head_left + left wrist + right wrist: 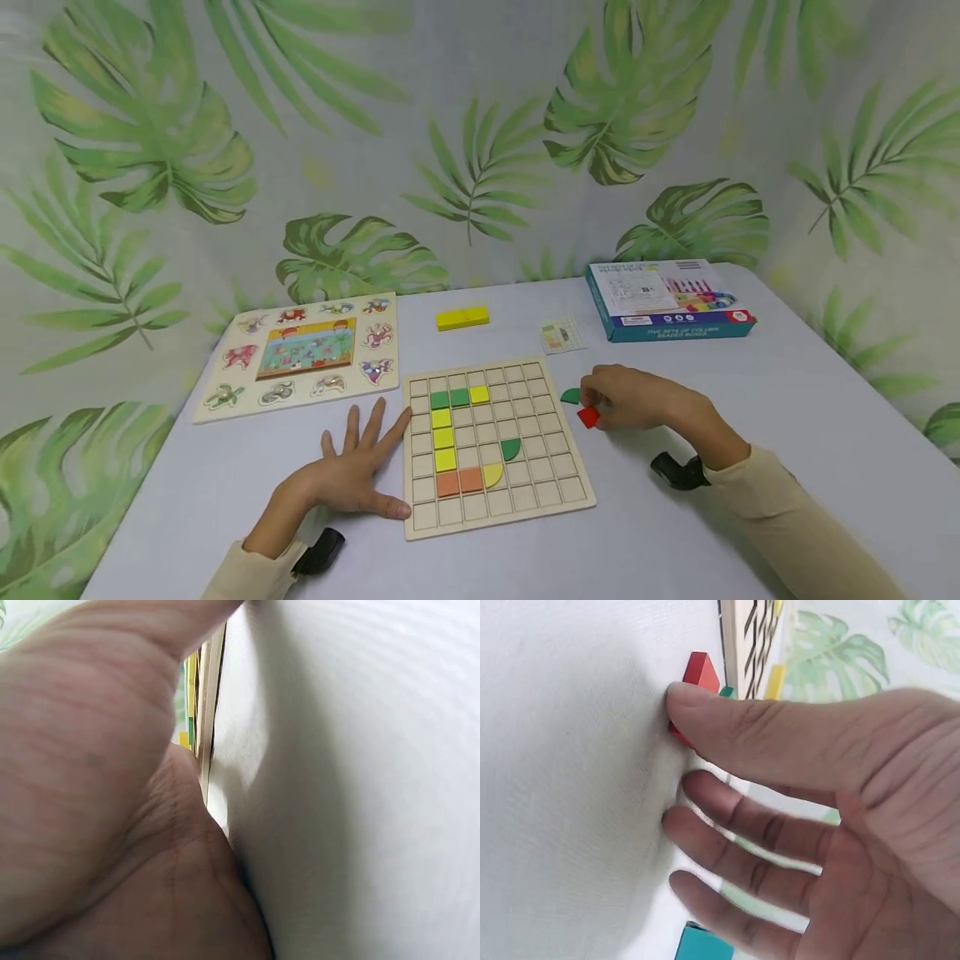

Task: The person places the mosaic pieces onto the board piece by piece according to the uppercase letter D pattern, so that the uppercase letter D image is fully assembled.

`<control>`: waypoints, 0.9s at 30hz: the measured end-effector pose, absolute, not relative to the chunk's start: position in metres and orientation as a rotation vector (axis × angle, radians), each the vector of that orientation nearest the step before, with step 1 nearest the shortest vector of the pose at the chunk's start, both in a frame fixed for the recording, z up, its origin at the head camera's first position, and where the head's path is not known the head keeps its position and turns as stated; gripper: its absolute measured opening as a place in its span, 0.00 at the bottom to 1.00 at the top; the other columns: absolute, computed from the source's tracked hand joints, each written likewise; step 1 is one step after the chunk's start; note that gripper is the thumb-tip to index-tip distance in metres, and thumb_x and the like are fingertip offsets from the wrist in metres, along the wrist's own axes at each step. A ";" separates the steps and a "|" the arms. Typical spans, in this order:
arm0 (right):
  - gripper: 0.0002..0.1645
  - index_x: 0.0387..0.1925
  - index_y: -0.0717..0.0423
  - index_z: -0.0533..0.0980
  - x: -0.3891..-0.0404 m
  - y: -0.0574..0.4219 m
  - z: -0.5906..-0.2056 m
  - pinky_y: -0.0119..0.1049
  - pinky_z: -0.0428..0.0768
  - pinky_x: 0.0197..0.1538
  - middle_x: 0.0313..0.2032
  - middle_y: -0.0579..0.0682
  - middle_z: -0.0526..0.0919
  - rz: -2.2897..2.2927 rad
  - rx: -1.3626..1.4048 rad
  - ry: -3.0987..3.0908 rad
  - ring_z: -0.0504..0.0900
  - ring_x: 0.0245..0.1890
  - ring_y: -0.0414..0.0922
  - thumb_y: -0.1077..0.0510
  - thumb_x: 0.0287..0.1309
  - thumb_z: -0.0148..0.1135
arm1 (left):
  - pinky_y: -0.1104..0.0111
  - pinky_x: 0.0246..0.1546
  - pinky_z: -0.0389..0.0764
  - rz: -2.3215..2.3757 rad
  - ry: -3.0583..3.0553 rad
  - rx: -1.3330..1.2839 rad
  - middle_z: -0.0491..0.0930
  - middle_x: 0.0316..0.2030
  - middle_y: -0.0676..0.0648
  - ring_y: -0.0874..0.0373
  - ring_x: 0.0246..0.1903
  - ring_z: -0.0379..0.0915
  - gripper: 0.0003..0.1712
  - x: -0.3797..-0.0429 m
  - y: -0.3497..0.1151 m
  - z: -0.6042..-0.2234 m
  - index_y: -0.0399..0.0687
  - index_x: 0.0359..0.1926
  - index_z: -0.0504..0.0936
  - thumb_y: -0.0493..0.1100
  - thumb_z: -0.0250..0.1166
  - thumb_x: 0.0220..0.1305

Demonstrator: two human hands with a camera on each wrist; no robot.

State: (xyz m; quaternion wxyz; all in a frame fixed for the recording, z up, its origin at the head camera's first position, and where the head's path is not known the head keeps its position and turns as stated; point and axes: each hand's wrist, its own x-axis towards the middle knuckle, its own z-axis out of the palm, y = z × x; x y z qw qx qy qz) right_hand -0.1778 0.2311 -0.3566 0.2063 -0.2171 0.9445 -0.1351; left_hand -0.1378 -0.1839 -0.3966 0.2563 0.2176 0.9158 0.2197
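A square wooden grid board (525, 500) lies on the table. Green, yellow and orange tiles and two quarter-round pieces form a pattern on it. My left hand (356, 475) is spread wide at its left side, with index fingertip and thumb tip right at the edge. To the right of the board, my right hand (630, 396) pinches a red tile (588, 417) low over the table. In the right wrist view the thumb lies across the red tile (701, 671), hiding part of it. A green quarter-round piece (572, 396) lies beside the right fingertips.
At the back left is a wooden puzzle board (300, 396) with sea-animal pieces. Yellow blocks (462, 318) lie behind the grid board. A small pattern card (562, 335) is near a teal-edged box (671, 300) at the back right. A leaf-print cloth (480, 167) hangs behind the table.
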 end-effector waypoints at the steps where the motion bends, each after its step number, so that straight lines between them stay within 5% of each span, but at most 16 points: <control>1: 0.12 0.39 0.49 0.78 -0.177 0.230 -0.357 0.35 0.77 0.42 0.35 0.45 0.76 -0.376 -0.600 2.629 0.73 0.38 0.42 0.59 0.54 0.74 | 0.22 0.56 0.19 0.592 2.484 0.583 0.18 0.77 0.33 0.25 0.71 0.05 0.77 -0.137 -0.184 -0.397 0.56 0.81 0.35 0.71 0.75 0.43; 11: 0.09 0.32 0.47 0.78 -0.171 0.210 -0.344 0.34 0.74 0.38 0.30 0.43 0.77 -0.366 -0.703 2.667 0.73 0.34 0.41 0.53 0.54 0.73 | 0.21 0.54 0.19 0.638 2.481 0.601 0.19 0.77 0.31 0.23 0.70 0.07 0.76 -0.133 -0.183 -0.395 0.54 0.81 0.37 0.70 0.75 0.43; 27: 0.12 0.34 0.49 0.77 -0.176 0.137 -0.356 0.34 0.72 0.35 0.29 0.42 0.75 -0.273 -0.891 2.678 0.72 0.32 0.40 0.48 0.59 0.71 | 0.21 0.55 0.19 0.626 2.482 0.595 0.19 0.77 0.31 0.24 0.70 0.06 0.76 -0.135 -0.183 -0.397 0.55 0.81 0.37 0.70 0.75 0.44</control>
